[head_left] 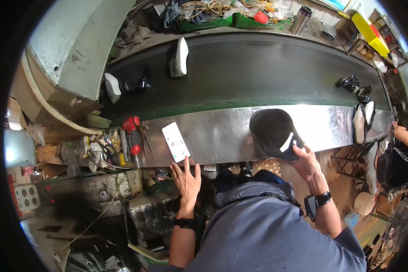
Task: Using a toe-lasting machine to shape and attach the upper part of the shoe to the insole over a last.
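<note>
My left hand [186, 183] is open, fingers spread, with a fingertip on the lower edge of a white-screened phone [176, 141]. The phone lies on the shiny metal ledge [213, 136]. At the right, my right hand [309, 165] grips the near edge of a black, rounded, tub-like thing [272, 131]. Its thumb presses beside a white patch on that thing; the other fingers are partly hidden. The black thing rests on or just over the ledge; I cannot tell which.
Beyond the ledge runs a dark conveyor belt [258, 68] carrying pale shoe forms [180, 58] and black pieces [347, 83]. A red power tool [132, 135] lies left of the phone. Another person's hand [403, 136] is at the far right, near shoe parts [363, 120].
</note>
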`<move>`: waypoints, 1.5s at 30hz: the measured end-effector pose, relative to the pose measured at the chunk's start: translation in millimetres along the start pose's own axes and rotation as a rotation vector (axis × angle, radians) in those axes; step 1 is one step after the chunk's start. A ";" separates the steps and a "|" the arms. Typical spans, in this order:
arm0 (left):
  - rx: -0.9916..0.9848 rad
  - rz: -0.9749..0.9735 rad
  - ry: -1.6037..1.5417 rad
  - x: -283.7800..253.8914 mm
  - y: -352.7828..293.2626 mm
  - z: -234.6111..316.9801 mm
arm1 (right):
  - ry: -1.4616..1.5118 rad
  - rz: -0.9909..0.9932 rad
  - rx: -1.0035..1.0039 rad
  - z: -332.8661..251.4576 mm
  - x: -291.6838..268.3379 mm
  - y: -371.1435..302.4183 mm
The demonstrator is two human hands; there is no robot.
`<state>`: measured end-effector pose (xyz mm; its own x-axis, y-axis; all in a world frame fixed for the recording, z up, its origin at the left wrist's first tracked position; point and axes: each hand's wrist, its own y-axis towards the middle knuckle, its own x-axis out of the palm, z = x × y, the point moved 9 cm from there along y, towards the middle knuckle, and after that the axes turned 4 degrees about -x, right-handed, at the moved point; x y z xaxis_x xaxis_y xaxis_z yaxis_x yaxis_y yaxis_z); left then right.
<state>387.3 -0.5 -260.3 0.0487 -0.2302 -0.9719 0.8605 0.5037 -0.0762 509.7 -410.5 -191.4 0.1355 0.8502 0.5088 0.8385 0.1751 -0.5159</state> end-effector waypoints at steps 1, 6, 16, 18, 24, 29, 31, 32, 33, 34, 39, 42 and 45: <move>-0.003 -0.002 -0.004 -2.7 0.5 3.1 | -0.022 0.013 -0.007 1.2 -6.2 2.5; 0.012 -0.051 -0.006 -3.2 1.7 0.4 | -0.040 -0.004 -0.062 -8.5 -3.4 7.1; 0.134 0.172 -0.647 -30.9 186.3 55.5 | 0.007 0.204 -0.196 -29.0 -39.5 5.6; 0.145 0.160 -0.626 -24.4 266.6 88.5 | 0.021 0.242 -0.223 -27.9 -39.2 8.5; 0.064 0.041 -0.612 45.1 437.7 122.9 | 0.123 0.417 -0.214 -27.8 -19.4 2.3; 0.321 -0.045 -0.725 64.6 526.6 75.4 | 0.218 0.387 -0.145 -2.5 -13.1 43.9; 0.076 0.041 -0.238 78.6 476.0 96.6 | 0.231 0.427 -0.173 7.9 -38.6 35.6; 0.087 0.067 -0.266 75.8 474.9 83.8 | 0.230 0.357 -0.182 5.7 -38.1 40.4; 0.153 -0.003 -0.186 76.0 464.8 98.5 | 0.240 0.366 -0.206 4.6 -45.9 39.5; 0.238 -0.088 -0.104 63.0 423.7 140.8 | 0.219 0.369 -0.173 10.1 -62.3 29.8; 0.793 0.294 -0.118 -46.3 278.7 178.8 | 0.187 0.181 -0.142 12.5 -56.0 33.8; 1.067 0.313 -0.139 -89.0 188.0 223.9 | 0.151 0.194 -0.177 9.5 -59.5 36.6; 1.206 0.323 -0.294 -116.0 108.3 267.3 | 0.139 0.200 -0.209 4.2 -66.1 36.8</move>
<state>610.4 -141.8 -96.4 0.3167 -0.4914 -0.8113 0.6940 -0.4630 0.5513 529.5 -458.1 -246.9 0.3671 0.7792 0.5080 0.8762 -0.1063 -0.4700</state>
